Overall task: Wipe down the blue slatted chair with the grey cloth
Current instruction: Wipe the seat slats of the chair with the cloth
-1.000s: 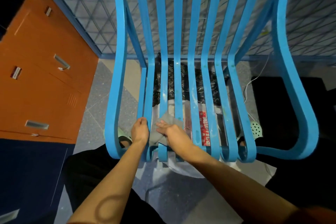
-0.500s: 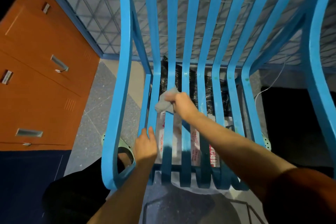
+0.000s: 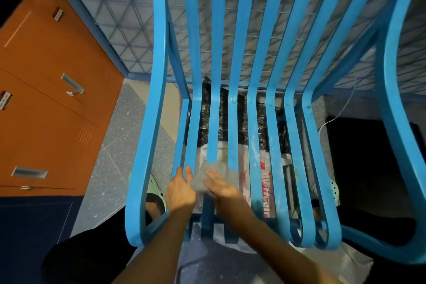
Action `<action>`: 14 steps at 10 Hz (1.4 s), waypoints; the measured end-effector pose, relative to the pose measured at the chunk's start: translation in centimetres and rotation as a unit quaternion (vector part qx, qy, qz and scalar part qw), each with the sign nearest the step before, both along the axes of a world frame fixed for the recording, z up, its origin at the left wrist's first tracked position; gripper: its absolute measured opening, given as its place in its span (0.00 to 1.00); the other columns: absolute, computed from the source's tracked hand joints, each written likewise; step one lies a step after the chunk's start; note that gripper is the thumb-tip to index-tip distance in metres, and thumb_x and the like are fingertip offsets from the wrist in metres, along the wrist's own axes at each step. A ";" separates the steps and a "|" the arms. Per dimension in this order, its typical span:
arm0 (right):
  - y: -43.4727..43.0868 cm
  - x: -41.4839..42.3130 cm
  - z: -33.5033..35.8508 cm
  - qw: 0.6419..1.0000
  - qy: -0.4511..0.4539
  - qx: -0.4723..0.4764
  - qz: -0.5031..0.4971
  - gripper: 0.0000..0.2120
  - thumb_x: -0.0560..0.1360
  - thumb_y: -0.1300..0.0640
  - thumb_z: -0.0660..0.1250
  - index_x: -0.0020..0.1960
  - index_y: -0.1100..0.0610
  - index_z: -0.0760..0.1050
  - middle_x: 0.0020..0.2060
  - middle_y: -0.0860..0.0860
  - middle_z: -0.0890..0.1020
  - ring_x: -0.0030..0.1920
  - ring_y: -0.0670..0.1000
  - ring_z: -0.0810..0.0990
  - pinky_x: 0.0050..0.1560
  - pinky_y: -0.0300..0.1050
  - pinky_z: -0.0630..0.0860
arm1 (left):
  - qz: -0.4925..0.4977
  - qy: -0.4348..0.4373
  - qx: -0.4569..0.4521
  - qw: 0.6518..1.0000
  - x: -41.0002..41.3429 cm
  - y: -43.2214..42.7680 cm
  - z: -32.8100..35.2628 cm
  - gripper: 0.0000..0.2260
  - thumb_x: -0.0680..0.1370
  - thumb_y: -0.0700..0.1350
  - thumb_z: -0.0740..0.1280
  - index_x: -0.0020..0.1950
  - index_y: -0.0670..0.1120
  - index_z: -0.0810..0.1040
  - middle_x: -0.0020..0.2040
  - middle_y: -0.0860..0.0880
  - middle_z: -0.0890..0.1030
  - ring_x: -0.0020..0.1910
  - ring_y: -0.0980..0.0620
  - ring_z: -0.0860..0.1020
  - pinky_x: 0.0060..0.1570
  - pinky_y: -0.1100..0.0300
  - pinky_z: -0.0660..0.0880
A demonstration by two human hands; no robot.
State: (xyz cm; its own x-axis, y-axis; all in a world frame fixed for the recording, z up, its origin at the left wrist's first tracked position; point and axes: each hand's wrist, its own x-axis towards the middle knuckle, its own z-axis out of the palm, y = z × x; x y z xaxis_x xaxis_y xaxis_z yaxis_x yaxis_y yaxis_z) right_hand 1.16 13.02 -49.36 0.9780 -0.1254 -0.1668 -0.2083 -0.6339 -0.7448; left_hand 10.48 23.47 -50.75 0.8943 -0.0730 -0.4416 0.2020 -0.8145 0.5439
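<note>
Two bare forearms reach in from the bottom of the frame toward the front edge of the blue slatted chair (image 3: 253,104); the left hand (image 3: 181,190) rests on the seat near its front left, fingers extended along the first inner slat and thumb beside them, apparently bracing the frame rather than gripping it; just beside it, the right hand (image 3: 220,185) lies flat and open-fingered on top of the grey cloth (image 3: 207,176), pressing it down on a seat slat rather than clutching it, though motion blur makes the exact hold hard to read. The cloth sits on the second inner slat from the left, close to the seat's front lip, its edges spilling toward the gaps on either side; with only a flat palm pinning it, a quick stroke could let it slide free and drop through a gap onto the plastic bags (image 3: 244,175) lying under the seat. The slats to the right carry pale smears and flecks, so narrow passes risk leaving them unwiped; fingers running along a slat could also catch in the gaps. Farther off, the curved backrest slats rise toward the wire mesh panel (image 3: 129,18); an orange cabinet (image 3: 46,90) stands to the left; a hard push might shift the chair against the mesh.
</note>
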 end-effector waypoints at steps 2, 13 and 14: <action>-0.4 0.8 -0.9 0.998 0.016 0.050 0.016 0.21 0.82 0.62 0.58 0.74 0.56 0.66 0.75 0.47 0.60 0.77 0.45 0.53 0.78 0.45 0.51 | 0.004 0.007 -0.002 1.000 -0.1 0.0 -0.2 0.22 0.84 0.58 0.49 0.61 0.45 0.74 0.54 0.39 0.80 0.53 0.39 0.77 0.51 0.49 0.72; -7.4 11.7 -2.3 0.998 0.038 -0.049 -0.004 0.25 0.77 0.71 0.58 0.73 0.59 0.67 0.75 0.51 0.63 0.76 0.52 0.60 0.74 0.38 0.50 | 0.013 -0.061 0.012 0.998 -0.1 -0.2 -1.4 0.18 0.84 0.54 0.51 0.51 0.46 0.76 0.39 0.53 0.74 0.38 0.55 0.70 0.38 0.59 0.62; -4.4 6.9 -2.1 1.000 -0.022 -0.010 -0.004 0.22 0.75 0.69 0.68 0.68 0.60 0.73 0.70 0.56 0.71 0.71 0.54 0.70 0.72 0.50 0.66 | 0.019 -0.051 0.000 0.999 0.1 -0.2 -1.0 0.17 0.84 0.52 0.54 0.53 0.44 0.77 0.40 0.46 0.78 0.43 0.45 0.78 0.39 0.59 0.62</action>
State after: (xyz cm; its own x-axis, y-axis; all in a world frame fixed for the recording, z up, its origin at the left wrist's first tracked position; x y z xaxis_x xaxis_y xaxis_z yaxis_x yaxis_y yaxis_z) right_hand 8.05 8.65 -51.47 0.9833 -0.1362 -0.1209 -0.1807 -0.6476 -0.7403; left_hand 10.56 23.23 -51.76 0.9367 -0.0385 -0.3479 0.1758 -0.8078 0.5626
